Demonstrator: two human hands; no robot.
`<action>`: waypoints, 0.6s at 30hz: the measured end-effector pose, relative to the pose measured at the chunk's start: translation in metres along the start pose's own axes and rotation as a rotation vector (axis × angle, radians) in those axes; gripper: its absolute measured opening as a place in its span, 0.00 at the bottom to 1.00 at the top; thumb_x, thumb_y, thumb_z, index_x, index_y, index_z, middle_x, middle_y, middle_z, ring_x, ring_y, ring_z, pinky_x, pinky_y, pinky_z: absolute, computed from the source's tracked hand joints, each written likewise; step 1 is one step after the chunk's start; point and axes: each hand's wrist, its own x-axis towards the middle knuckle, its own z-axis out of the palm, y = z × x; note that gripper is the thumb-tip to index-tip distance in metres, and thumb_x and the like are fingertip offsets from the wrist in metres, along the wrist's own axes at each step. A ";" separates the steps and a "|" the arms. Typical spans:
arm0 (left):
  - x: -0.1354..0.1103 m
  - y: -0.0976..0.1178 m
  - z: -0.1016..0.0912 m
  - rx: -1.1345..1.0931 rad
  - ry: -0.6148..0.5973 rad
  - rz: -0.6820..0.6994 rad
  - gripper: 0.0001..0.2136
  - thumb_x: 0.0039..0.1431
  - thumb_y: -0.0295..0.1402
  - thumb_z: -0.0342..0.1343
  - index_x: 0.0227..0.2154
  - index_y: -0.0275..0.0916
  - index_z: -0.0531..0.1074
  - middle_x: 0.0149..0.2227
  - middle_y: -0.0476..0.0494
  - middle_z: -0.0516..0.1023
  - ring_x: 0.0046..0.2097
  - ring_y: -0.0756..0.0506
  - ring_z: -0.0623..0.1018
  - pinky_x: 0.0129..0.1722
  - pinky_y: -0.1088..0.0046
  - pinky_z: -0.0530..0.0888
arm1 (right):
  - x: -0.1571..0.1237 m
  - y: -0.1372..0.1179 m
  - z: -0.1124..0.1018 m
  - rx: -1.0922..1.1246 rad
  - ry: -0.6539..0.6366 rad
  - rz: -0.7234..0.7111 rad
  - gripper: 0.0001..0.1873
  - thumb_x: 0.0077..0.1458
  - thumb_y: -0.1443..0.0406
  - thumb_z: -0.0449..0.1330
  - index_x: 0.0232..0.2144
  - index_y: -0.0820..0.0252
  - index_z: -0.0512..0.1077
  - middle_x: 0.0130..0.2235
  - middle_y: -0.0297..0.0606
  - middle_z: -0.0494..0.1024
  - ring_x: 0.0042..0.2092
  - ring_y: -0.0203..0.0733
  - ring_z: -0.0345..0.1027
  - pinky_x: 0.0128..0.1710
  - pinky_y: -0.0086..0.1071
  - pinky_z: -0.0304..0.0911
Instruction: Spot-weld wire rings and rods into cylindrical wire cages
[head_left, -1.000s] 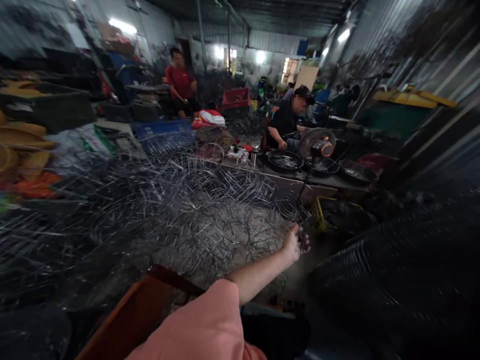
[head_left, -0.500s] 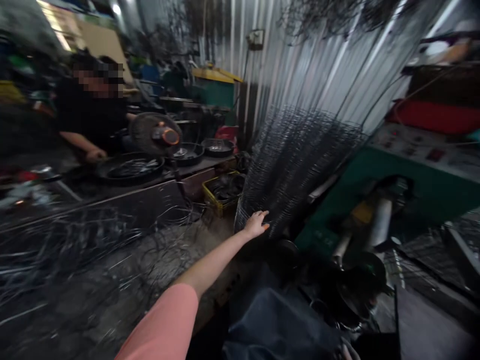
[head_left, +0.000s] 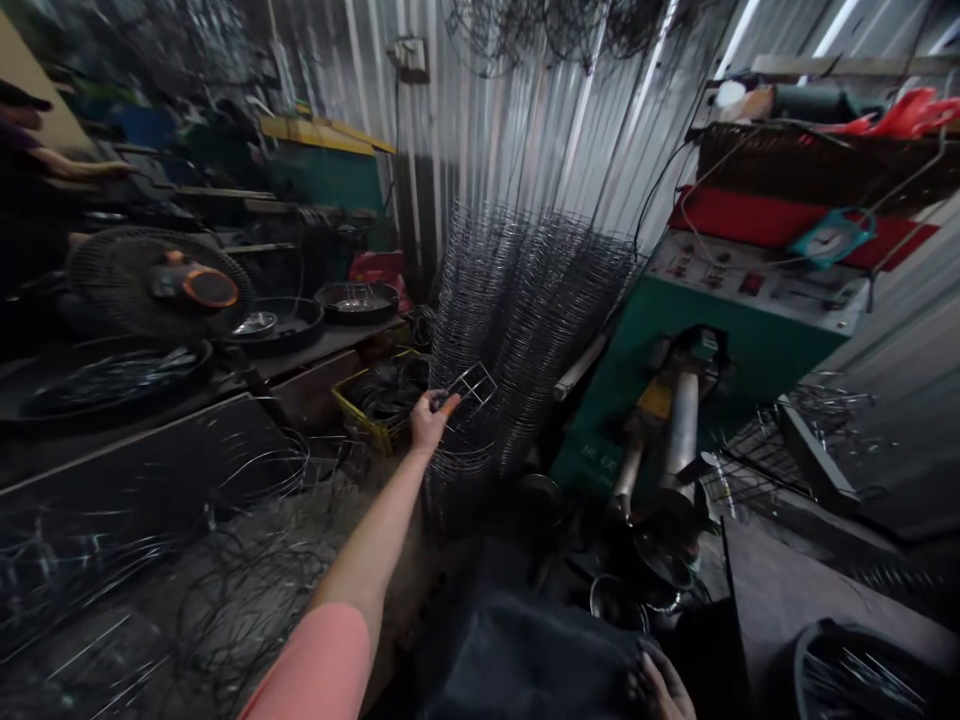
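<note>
Out in front, the fingers of my left hand [head_left: 429, 422] are closed on a wire frame [head_left: 478, 386], a small squarish piece with crossing bars. It is held in front of tall stacks of bent wire pieces [head_left: 517, 330] that lean against the corrugated metal wall. At the bottom edge, my right hand [head_left: 666, 688] lies beside the dark cloth [head_left: 525, 655] over my lap. Its fingers look loosely stretched and hold nothing visible, though part of this hand is cut off.
A green machine [head_left: 750, 340] with metal arms stands on the right. A yellow crate [head_left: 360, 415] holds dark coils. Left of it are a fan [head_left: 161, 285] and round pans [head_left: 360, 300]. Loose wires [head_left: 247, 570] cover the floor. A bucket [head_left: 814, 665] holds metal rods.
My left hand, empty with fingers apart before, now grips a wire frame at the stacks. The view has turned right, and more of my right hand shows.
</note>
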 end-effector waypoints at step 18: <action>-0.176 0.061 0.011 -0.781 -0.801 -0.655 0.15 0.37 0.35 0.62 0.31 0.36 0.71 0.21 0.52 0.68 0.25 0.52 0.69 0.30 0.72 0.71 | -0.124 -0.112 0.046 0.007 -0.690 -0.123 0.30 0.43 0.47 0.59 0.40 0.64 0.68 0.29 0.41 0.75 0.26 0.39 0.69 0.27 0.33 0.65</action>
